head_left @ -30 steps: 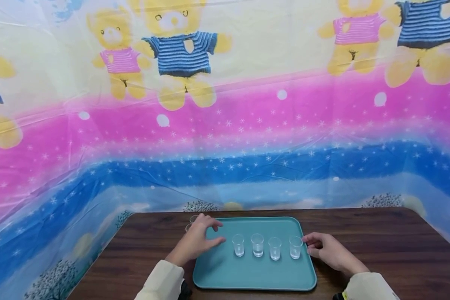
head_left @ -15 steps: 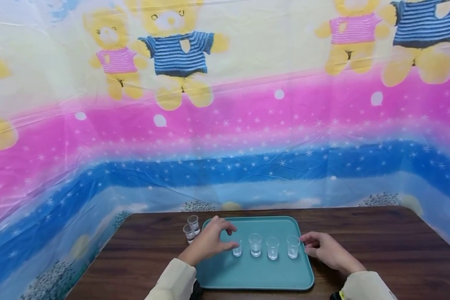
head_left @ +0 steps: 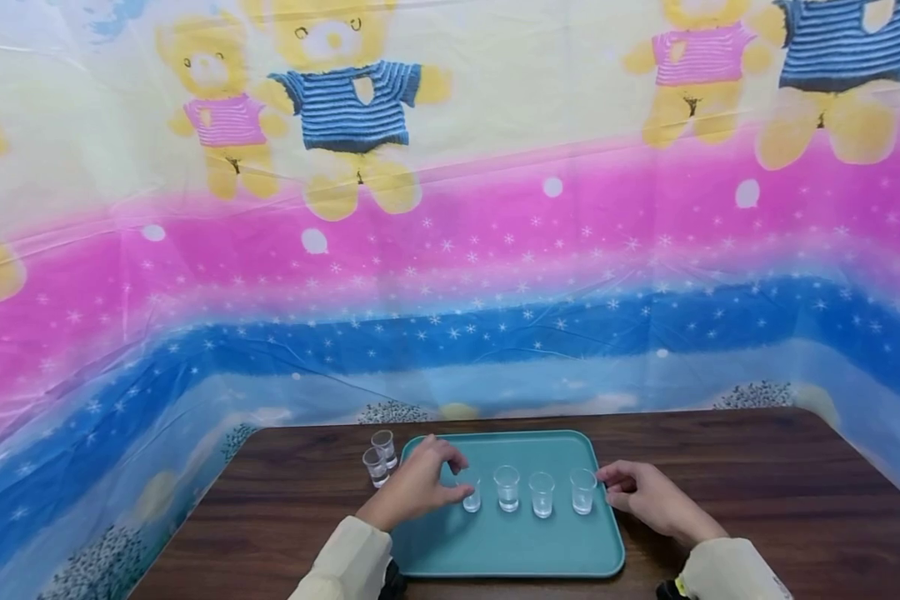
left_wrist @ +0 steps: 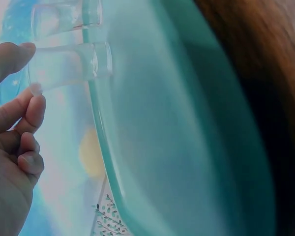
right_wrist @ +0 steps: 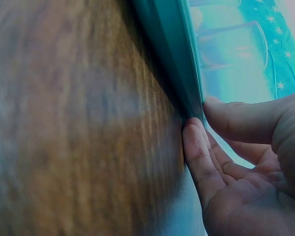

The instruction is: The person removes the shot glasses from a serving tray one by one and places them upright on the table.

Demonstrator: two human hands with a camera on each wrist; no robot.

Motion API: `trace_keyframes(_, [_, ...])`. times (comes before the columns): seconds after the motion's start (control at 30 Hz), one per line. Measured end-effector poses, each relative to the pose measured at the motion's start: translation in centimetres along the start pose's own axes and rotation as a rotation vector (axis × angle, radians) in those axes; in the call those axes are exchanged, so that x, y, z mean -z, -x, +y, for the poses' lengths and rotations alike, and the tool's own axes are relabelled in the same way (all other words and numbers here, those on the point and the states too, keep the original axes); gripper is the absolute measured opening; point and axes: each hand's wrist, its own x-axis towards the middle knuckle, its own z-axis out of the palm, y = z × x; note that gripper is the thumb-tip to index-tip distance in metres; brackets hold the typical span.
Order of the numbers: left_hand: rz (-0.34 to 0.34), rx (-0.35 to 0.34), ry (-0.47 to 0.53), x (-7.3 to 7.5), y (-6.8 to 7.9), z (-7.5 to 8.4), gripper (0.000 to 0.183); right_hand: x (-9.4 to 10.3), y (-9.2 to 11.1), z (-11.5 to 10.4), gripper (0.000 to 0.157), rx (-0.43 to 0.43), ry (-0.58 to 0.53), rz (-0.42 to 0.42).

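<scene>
Four-sided and teal, a tray lies on the brown table with several small clear shot glasses standing in a row on it. The leftmost shot glass is partly covered by my left hand. In the left wrist view, thumb and fingers pinch that glass near its rim, and its base is on the tray. My right hand holds the tray's right edge; in the right wrist view the thumb is on one side of the rim and a finger on the other. Closest to it on the tray is the rightmost glass.
Two more shot glasses stand on the wooden table, just left of the tray's far corner. Behind the table hangs a printed curtain with bears and snowflakes.
My left hand has moved right to the leftmost shot glass and now pinches it, uncovering the two glasses left of the tray. My right hand stays at the tray edge.
</scene>
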Motion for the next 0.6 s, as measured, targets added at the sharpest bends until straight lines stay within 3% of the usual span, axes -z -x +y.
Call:
trace_keyframes(0.2, [0.045, 0.021, 0.027, 0.6, 0.4, -0.4, 0.023, 0.1, 0.1, -0.1, 0.025, 0.004, -0.003, -0.004])
trace_keyframes(0.6, [0.114, 0.105, -0.03, 3.3, 2.4, -2.1, 0.02, 0.0, 0.0, -0.2, 0.026, -0.006, 0.005, 0.006])
